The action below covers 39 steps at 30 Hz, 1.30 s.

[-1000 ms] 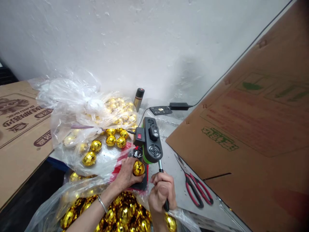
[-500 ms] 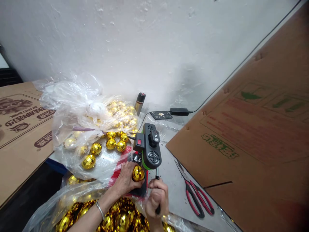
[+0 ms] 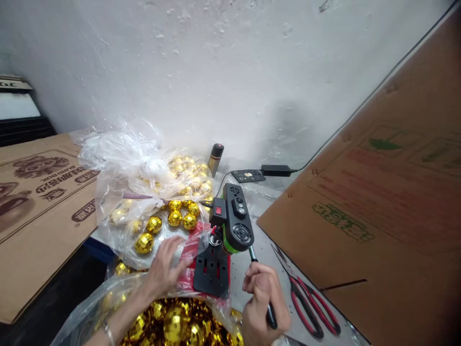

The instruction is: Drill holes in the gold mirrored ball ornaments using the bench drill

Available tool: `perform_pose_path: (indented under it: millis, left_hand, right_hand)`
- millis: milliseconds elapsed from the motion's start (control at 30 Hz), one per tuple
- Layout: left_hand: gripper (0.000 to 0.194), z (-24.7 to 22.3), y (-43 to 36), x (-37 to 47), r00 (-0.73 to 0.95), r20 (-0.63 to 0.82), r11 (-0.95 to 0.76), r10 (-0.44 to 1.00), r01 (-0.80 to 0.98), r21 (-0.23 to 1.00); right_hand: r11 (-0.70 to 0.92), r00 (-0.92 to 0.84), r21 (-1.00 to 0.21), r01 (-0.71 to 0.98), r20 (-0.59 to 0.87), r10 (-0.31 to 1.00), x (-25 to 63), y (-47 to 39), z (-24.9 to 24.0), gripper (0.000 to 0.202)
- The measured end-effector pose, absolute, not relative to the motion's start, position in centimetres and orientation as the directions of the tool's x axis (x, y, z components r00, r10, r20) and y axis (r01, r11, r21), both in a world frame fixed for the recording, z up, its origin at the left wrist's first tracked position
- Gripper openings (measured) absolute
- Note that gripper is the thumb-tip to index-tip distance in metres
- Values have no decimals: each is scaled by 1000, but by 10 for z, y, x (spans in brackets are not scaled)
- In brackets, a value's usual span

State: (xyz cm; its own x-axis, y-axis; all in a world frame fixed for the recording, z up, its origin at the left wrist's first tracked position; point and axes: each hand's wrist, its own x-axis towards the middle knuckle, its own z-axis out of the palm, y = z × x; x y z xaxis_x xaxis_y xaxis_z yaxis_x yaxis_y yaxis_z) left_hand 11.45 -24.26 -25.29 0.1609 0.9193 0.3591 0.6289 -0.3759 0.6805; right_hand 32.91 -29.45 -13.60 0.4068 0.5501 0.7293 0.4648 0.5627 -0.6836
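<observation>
A small green-and-black bench drill press (image 3: pixel 234 218) stands on a black slotted base plate (image 3: pixel 212 272), which is bare. My right hand (image 3: pixel 264 299) is closed around the press's lever handle at the lower right of the machine. My left hand (image 3: pixel 163 267) hovers with fingers apart over clear plastic and a red sheet (image 3: pixel 190 250), left of the base, with nothing seen in it. Several loose gold faceted balls (image 3: pixel 175 217) lie on the plastic beyond it. A clear bag full of gold balls (image 3: pixel 173 323) sits under my wrists.
Red-handled scissors (image 3: pixel 314 313) lie right of my right hand. A big cardboard sheet (image 3: pixel 378 202) leans at right, and a printed carton (image 3: pixel 39 206) lies at left. A further bag of balls (image 3: pixel 187 174), a small bottle (image 3: pixel 215 157) and a power adapter (image 3: pixel 275 169) sit by the wall.
My left hand held a gold ball on the press base; it has since pulled away to the left and the ball is gone from the base. My right hand stays on the lever.
</observation>
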Motion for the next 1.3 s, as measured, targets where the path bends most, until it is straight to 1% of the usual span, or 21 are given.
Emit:
perform_pose_path:
  millis: [33, 67, 100, 167, 233, 300, 433, 500, 567, 633, 667, 700, 767, 867, 967, 1067, 1133, 1233, 1300]
  left_hand:
    - [44, -246, -224, 113, 91, 362, -322, 928, 683, 655]
    - [43, -239, -205, 112, 48, 331, -261, 942, 723, 640]
    - [44, -233, -187, 113, 31, 277, -208, 960, 741, 638]
    - [50, -225, -157, 115, 30, 220, -169, 975, 740, 651]
    - [54, -222, -141, 117, 32, 182, -149, 983, 716, 682]
    - [53, -222, -137, 117, 15, 155, -123, 988, 680, 723]
    - [50, -219, -158, 114, -52, 101, -53, 994, 569, 821]
    - [58, -220, -179, 117, -51, 17, 7, 999, 450, 893]
    - [71, -223, -201, 124, -12, -128, 127, 992, 217, 968]
    - [79, -229, -219, 134, 47, -263, 263, 964, -6, 965]
    - [82, -232, -226, 140, 67, -291, 294, 955, -49, 955]
    - [83, -235, -231, 146, 71, -283, 286, 956, -33, 958]
    - [82, -240, -237, 158, 76, -207, 201, 975, 79, 977]
    - [71, -245, -240, 173, 113, -103, 71, 988, 258, 963]
    - [60, -249, -241, 185, 138, 8, -62, 990, 387, 920]
    - [54, -254, -241, 192, 178, 153, -218, 972, 444, 869]
    - [52, -257, -241, 195, 211, 219, -294, 953, 455, 841]
    - [49, -257, -241, 198, 244, 281, -367, 928, 473, 801]
    - [47, -254, -239, 201, 267, 285, -385, 921, 496, 779]
  right_hand:
    - [561, 405, -685, 465, 728, 552, 329, -295, -139, 32]
    - [557, 406, -687, 466, 726, 556, 329, -295, -140, 32]
    - [551, 406, -691, 467, 722, 561, 330, -296, -141, 32]
    - [546, 404, -695, 469, 718, 567, 330, -296, -142, 33]
    - [550, 404, -693, 467, 720, 564, 331, -296, -143, 34]
    - [547, 404, -693, 469, 719, 565, 332, -296, -144, 34]
    - [550, 401, -699, 457, 714, 574, 333, -296, -144, 32]
    - [557, 408, -703, 442, 711, 573, 333, -295, -142, 32]
    - [559, 414, -707, 434, 707, 573, 332, -294, -138, 32]
    - [561, 409, -704, 435, 710, 574, 330, -293, -133, 32]
    - [569, 403, -698, 435, 716, 570, 330, -293, -129, 32]
    - [579, 390, -688, 438, 726, 567, 330, -293, -126, 33]
    - [600, 359, -663, 448, 748, 559, 331, -293, -121, 34]
    - [602, 316, -642, 475, 763, 564, 334, -294, -118, 32]
    - [602, 287, -622, 501, 776, 562, 336, -295, -118, 30]
    - [603, 279, -615, 508, 780, 560, 337, -296, -120, 30]
    - [598, 281, -625, 501, 771, 571, 337, -296, -121, 30]
    - [589, 280, -643, 490, 756, 592, 337, -297, -122, 30]
    - [587, 278, -648, 485, 751, 599, 337, -298, -122, 29]
